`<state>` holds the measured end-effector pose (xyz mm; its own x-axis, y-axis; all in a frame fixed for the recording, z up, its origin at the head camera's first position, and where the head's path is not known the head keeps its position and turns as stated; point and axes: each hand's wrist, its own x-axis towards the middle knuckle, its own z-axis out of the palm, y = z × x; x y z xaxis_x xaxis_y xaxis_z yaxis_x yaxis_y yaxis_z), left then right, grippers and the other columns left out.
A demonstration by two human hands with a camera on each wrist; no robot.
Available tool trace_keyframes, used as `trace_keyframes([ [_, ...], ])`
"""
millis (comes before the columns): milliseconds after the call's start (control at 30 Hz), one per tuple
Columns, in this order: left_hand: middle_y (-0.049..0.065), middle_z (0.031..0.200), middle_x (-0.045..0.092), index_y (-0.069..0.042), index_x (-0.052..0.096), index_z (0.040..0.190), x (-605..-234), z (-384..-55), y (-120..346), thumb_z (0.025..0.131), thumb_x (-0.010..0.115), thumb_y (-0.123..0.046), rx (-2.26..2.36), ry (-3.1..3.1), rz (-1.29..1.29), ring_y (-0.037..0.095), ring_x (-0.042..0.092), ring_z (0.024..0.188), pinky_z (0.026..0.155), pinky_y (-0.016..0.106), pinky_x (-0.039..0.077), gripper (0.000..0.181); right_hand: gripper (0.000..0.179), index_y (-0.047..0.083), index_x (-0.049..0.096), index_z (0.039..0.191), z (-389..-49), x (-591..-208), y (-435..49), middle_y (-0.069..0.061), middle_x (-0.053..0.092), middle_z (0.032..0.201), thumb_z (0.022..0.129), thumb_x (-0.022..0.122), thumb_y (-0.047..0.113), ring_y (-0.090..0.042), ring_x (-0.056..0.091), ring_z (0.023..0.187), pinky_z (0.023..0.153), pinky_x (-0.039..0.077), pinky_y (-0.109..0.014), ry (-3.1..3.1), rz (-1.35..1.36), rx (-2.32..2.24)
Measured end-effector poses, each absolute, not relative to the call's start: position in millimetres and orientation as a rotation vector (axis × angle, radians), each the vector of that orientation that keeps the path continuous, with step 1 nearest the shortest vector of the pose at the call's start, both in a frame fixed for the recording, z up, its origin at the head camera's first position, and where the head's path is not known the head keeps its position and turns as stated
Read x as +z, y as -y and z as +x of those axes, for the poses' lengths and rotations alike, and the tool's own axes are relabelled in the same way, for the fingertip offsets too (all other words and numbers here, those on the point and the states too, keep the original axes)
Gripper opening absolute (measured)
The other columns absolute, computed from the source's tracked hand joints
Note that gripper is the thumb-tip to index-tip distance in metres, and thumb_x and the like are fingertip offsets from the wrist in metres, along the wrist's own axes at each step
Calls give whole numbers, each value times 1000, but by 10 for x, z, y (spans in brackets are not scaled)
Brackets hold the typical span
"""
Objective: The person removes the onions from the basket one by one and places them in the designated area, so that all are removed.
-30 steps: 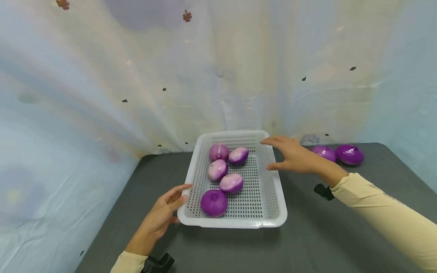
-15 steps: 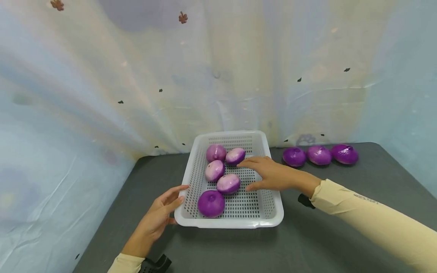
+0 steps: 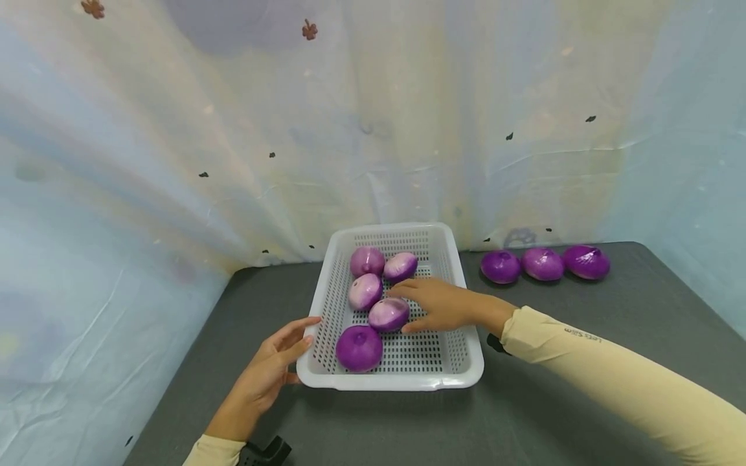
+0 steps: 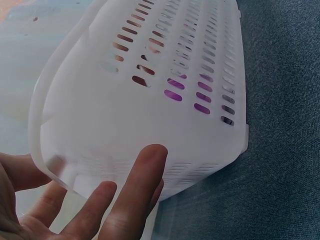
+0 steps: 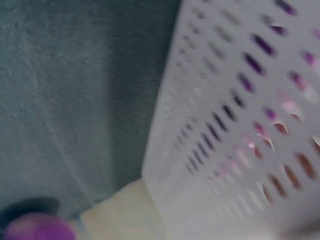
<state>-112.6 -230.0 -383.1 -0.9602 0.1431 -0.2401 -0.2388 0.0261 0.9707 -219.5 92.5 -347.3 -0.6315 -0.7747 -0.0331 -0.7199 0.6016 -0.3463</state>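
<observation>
Pale blue, cream and lilac plastic sheet hangs creased behind dark grey, rounded-corner tabletop, spreading along left and right sides. Brown clover-shaped motifs dot sheet's upper left; small black specks scatter lower. Faint purple flower-like print sits low, just above tabletop's far edge. Left wrist view: tabletop shows woven-looking texture.
</observation>
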Motion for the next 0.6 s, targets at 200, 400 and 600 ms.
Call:
trace_keyframes([
  [200, 11, 155, 41, -17, 48, 146, -3846, -1128, 2306, 100, 61, -29, 2003, -2042, -81, 20, 64, 108, 74, 43, 59, 50, 70, 27, 45, 149, -2242, -3603, -901, 1, 46, 154, 88, 68, 54, -25, 44, 142, 115, 37, -49, -2678, -1263, -364],
  [400, 11, 157, 38, -17, 48, 146, -3866, -1145, 2318, 100, 61, -28, 2015, -2028, -87, 22, 63, 109, 74, 43, 60, 49, 73, 32, 40, 152, -2233, -3582, -867, 5, 40, 158, 89, 65, 58, -23, 41, 145, 116, 35, -49, -2619, -1201, -322],
  [600, 9, 157, 39, -16, 49, 145, -3875, -1162, 2331, 99, 62, -27, 2021, -2033, -83, 22, 63, 109, 73, 43, 60, 48, 61, 28, 49, 140, -2248, -3575, -851, 7, 53, 143, 88, 67, 56, -16, 55, 127, 109, 43, -41, -2599, -1232, -343],
])
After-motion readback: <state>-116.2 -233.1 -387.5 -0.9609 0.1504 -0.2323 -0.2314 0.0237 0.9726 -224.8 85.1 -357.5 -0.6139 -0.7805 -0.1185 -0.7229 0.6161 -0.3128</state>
